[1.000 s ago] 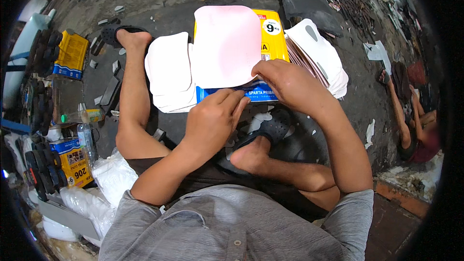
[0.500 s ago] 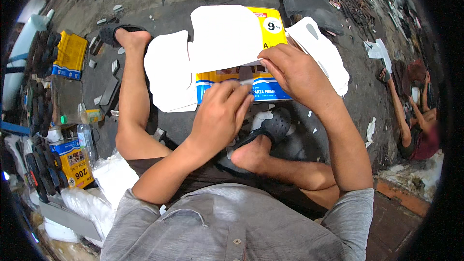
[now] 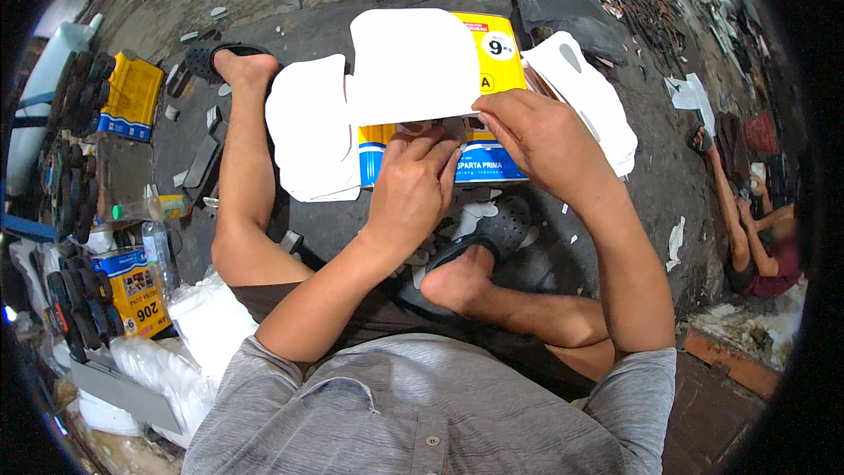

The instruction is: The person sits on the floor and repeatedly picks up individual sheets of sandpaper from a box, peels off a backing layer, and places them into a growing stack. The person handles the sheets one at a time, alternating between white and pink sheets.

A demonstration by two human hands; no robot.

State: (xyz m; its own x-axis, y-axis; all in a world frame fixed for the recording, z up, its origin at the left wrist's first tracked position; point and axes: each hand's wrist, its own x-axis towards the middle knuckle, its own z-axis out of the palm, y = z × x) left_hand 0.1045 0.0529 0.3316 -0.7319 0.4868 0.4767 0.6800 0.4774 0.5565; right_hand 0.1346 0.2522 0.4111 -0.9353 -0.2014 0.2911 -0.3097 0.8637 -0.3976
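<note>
A white sheet with rounded corners (image 3: 413, 66) lies on the yellow and blue tin (image 3: 492, 165) in front of me. My right hand (image 3: 541, 132) pinches its near right corner between thumb and fingers. Just below the sheet's near edge, my left hand (image 3: 406, 180) is closed with bent fingers at the tin's side. A thin greyish blade-like piece (image 3: 454, 130) shows at its fingertips; most of it is hidden. Left of the tin rests a stack of white cut sheets (image 3: 308, 132). More white pieces (image 3: 585, 101) lean at its right, one bearing a grey oval.
A dark clog (image 3: 505, 227) on my foot is close below the tin, among white scraps. Left stand yellow tins (image 3: 130, 97), a plastic bottle (image 3: 156, 251) and stacked dark soles (image 3: 75, 158). Another person (image 3: 760, 246) sits at far right. Dark sheet material (image 3: 567, 13) lies beyond.
My left hand has moved slightly up and forward, its fingers now nearer the white sheet's near edge. The right hand keeps its pinch. The person at right has shifted their arms.
</note>
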